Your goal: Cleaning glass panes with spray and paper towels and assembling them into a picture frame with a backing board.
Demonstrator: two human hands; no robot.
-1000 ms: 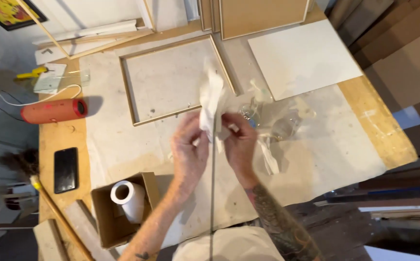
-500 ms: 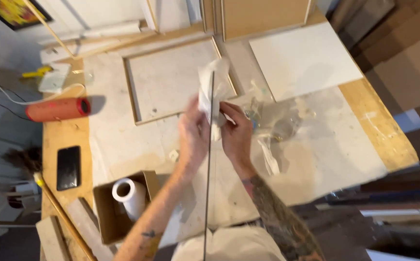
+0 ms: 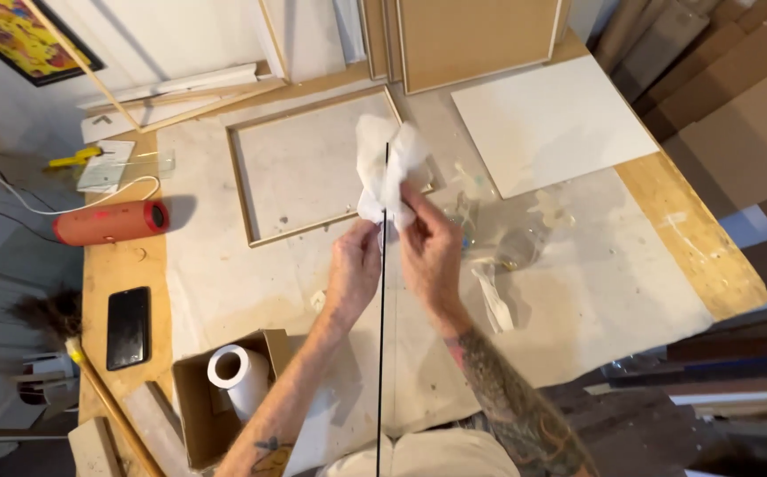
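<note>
White paper wad [image 3: 388, 168] pinched by two hands: left hand [image 3: 353, 269], right hand [image 3: 429, 247].

Thin pane [image 3: 381, 353] seen edge-on, its face hidden; painting [image 3: 12, 35] cut off by edge.

A framing workshop: wooden frame [image 3: 313, 168] and boards on a stained workbench [image 3: 224, 274].

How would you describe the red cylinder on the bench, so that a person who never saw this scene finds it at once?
Start from the wooden frame lying flat on the workbench. Go to the bench's left edge, where a white cable curves. The red cylinder lies there on its side, above the black phone. It is the only bright red, round object there.
</note>
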